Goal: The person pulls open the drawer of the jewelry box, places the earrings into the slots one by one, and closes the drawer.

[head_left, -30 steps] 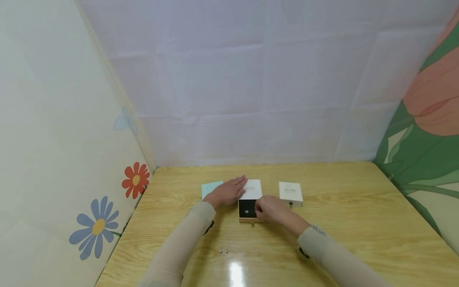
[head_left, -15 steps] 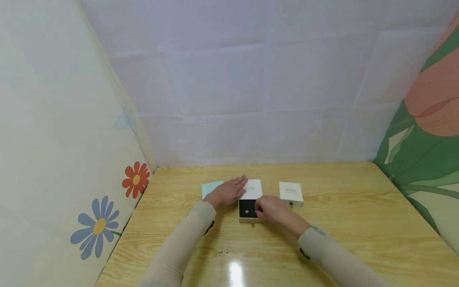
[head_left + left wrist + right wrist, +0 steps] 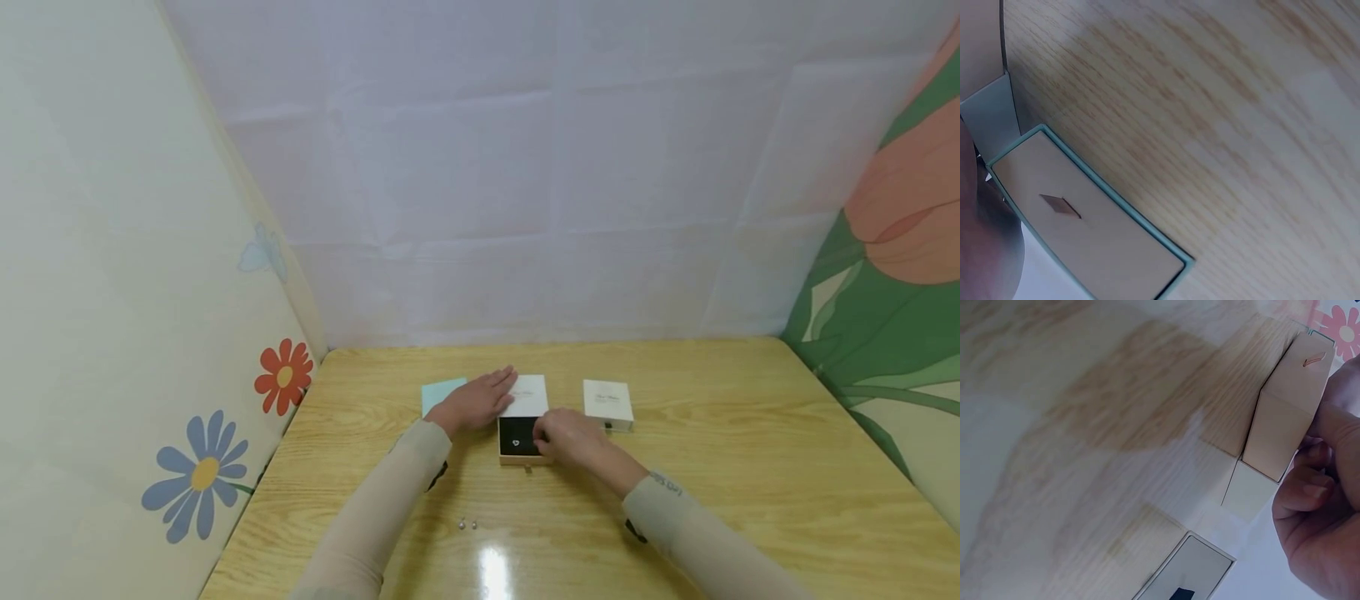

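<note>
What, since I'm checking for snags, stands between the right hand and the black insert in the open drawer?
Nothing visible: in the head view, the right hand is at the right side of the black insert. The left hand is farther back, by the white box cover. What lies under the right hand is hidden.

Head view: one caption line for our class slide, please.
Left hand on the middle box, right hand at its open drawer, two tiny trinkets nearer on the table.
</note>
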`<act>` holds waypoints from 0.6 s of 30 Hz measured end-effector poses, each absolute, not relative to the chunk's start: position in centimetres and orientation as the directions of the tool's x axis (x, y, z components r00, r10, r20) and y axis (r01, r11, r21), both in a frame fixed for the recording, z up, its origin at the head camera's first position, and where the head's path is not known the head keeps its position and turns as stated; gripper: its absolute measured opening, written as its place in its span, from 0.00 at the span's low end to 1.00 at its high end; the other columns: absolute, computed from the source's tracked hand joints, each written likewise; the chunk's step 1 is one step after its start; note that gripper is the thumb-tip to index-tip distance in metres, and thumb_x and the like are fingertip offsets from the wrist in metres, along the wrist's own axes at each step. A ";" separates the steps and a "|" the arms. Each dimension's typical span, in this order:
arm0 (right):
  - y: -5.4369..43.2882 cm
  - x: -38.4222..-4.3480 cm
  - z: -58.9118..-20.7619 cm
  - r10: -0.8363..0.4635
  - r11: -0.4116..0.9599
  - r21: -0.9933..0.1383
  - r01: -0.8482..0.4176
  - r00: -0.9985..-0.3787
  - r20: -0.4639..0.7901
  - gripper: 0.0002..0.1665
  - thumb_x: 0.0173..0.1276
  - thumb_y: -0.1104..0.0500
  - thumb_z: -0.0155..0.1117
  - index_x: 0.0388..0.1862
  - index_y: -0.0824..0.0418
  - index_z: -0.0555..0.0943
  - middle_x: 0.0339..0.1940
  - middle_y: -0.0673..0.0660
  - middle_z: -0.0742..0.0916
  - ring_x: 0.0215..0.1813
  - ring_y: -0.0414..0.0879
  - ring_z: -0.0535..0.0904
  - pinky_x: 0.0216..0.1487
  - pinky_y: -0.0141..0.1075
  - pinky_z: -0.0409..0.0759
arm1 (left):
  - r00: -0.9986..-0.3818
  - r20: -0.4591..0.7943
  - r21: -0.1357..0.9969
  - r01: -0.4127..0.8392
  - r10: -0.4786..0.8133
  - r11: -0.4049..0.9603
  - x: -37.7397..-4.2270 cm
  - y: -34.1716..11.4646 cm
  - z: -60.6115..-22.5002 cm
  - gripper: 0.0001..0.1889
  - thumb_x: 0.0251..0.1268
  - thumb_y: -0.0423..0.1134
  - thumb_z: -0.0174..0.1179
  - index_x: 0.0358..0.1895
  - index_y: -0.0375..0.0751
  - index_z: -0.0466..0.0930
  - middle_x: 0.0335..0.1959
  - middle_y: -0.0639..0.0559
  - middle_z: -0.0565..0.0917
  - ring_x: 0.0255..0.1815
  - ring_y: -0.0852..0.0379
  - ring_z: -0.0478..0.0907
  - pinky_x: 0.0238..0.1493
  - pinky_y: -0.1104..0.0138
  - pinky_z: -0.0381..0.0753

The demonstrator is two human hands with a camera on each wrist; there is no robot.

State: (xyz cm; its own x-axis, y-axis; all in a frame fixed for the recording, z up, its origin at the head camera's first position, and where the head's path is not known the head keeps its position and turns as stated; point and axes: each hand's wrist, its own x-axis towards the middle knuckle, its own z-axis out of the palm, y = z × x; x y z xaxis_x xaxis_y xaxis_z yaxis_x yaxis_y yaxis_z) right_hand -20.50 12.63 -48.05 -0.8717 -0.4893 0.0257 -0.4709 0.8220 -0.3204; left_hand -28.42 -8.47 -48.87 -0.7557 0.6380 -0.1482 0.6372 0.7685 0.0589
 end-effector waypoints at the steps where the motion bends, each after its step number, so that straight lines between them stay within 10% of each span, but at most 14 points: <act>1: 12.6 -20.5 -48.1 -0.490 0.821 -0.320 -0.472 -0.871 0.027 0.04 0.64 0.62 0.74 0.29 0.57 0.89 0.29 0.51 0.89 0.29 0.40 0.79 0.33 0.37 0.83 | -0.758 -0.151 0.061 0.634 0.635 0.771 -28.3 -8.5 -48.8 0.31 0.86 0.53 0.27 0.83 0.45 0.41 0.85 0.51 0.44 0.84 0.54 0.44 0.82 0.61 0.49; 18: 12.6 -20.2 -48.1 -0.460 0.833 -0.343 -0.435 -0.888 0.010 0.06 0.65 0.58 0.74 0.33 0.61 0.90 0.33 0.52 0.91 0.32 0.41 0.84 0.36 0.36 0.85 | -0.765 -0.160 0.051 0.624 0.623 0.780 -28.2 -8.4 -48.6 0.31 0.86 0.53 0.27 0.84 0.46 0.41 0.85 0.53 0.44 0.84 0.55 0.44 0.82 0.62 0.49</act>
